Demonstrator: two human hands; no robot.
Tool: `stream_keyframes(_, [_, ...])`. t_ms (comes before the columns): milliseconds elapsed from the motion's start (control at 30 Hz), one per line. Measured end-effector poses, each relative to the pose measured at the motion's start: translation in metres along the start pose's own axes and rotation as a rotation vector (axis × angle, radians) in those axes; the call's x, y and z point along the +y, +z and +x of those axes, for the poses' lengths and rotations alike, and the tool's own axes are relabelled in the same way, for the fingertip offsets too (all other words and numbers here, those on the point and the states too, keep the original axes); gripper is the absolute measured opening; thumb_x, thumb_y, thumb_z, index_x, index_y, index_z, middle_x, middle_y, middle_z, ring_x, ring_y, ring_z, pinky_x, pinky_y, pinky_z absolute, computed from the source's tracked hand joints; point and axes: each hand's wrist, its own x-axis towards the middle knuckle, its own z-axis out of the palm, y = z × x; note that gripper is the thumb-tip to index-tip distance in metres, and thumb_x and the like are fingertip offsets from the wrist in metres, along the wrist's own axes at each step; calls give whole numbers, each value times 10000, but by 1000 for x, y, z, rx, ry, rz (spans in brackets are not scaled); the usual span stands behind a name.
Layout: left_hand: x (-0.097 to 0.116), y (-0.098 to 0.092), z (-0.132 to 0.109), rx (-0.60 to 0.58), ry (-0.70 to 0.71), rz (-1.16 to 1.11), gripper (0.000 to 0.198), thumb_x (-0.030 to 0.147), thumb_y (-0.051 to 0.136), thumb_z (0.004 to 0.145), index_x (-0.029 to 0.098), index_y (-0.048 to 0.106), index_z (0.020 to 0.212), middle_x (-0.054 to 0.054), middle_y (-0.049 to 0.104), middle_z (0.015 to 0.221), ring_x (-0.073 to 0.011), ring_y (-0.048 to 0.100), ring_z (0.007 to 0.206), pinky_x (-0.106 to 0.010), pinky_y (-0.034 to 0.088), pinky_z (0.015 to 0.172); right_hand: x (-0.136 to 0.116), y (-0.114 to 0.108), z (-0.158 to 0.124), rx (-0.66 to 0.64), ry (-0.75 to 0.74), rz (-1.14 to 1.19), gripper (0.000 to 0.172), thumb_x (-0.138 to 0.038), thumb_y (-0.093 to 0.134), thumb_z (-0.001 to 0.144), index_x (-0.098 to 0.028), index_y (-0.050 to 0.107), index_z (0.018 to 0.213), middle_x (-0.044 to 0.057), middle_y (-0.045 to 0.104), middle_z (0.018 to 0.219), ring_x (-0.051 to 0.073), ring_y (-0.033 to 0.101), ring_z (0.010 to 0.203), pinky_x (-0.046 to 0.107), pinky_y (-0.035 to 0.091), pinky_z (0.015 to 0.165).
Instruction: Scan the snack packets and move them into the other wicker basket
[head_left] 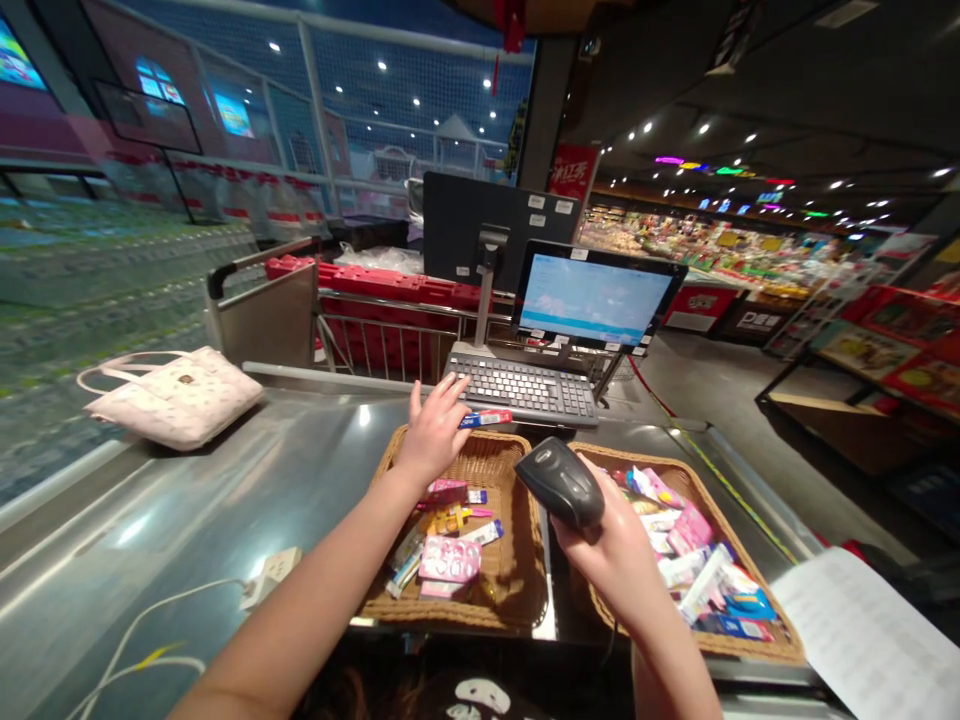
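Observation:
My left hand (433,428) is at the front left corner of the black keyboard (525,388), its fingertips over the keys. A narrow blue-and-red box (487,418) is held at its thumb side; the exact grip is partly hidden. My right hand (611,530) is wrapped around a black handheld barcode scanner (561,482), whose head points left. Below my left hand sits a wicker basket (517,590) with several small packages, among them a pink pack (450,560). Under my right arm, a second wicker basket (780,635) is heaped with small packaged goods.
Behind the keyboard stand a lit screen (592,300) and a dark monitor back (480,230). A pale handbag (176,395) lies on the metal counter (315,450) at left, near a power strip (274,575) with a white cord. A paper sheet (870,630) lies at right.

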Motion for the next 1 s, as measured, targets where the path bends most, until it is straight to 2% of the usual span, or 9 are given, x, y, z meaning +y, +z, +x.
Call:
stream_keyframes(200, [-7,23,-29,-211,9,-19,65,156,674,820,184,674,878,-128,516,1470,-336,358,1440,-707,149,1158,6,5,-1,-10,31,-3,502,-207,590,773,-195,553,1273,138,598,1343,316,525,1302,546,430,1089])
stream_keyframes(367, [-8,52,-55,-466,-24,-64,36,190,698,802,169,707,830,-138,576,1406,-344,371,1431,-691,145,1163,10,7,-2,8,65,0,477,-247,610,781,-196,565,1253,146,611,1318,325,560,1253,553,446,1061])
stream_keyframes(467, [-5,67,-67,-648,-48,-70,95,221,690,807,183,729,885,-138,571,1413,-333,368,1434,-676,132,1167,15,6,-2,8,65,-11,460,-259,612,788,-197,577,1243,143,611,1319,322,562,1247,548,446,1058])
stream_keyframes(600, [1,82,-81,-828,-51,-68,155,251,710,785,219,737,934,-112,632,1345,-322,454,1375,-639,223,1149,21,1,-3,12,66,-25,449,-264,602,805,-186,580,1247,141,615,1310,310,556,1257,524,448,1063])
stream_keyframes(667, [3,85,-84,-850,-51,-56,149,239,727,763,202,741,906,-134,643,1323,-344,488,1343,-640,257,1129,25,-4,-5,12,68,-25,448,-264,603,808,-187,581,1249,140,614,1309,307,566,1242,516,456,1056])
stream_keyframes(767, [8,85,-80,-831,-25,-58,137,246,657,834,194,743,928,-152,628,1338,-334,506,1328,-639,233,1139,33,-18,-8,36,79,-56,394,-272,599,811,-199,619,1198,131,641,1256,315,592,1198,515,485,1017])
stream_keyframes(867, [21,81,-63,-729,14,-142,195,278,574,907,218,733,1003,-137,613,1361,-291,521,1319,-613,228,1158,46,-37,-13,110,118,-134,371,-308,583,821,-211,645,1174,109,686,1145,315,615,1149,501,505,984])
stream_keyframes(1000, [58,79,-33,-580,115,-272,251,327,592,914,231,691,1124,-127,529,1455,-274,447,1389,-578,254,1173,64,-65,-21,226,191,-210,370,-375,601,817,-222,660,1149,85,688,1145,289,635,1100,440,524,953])
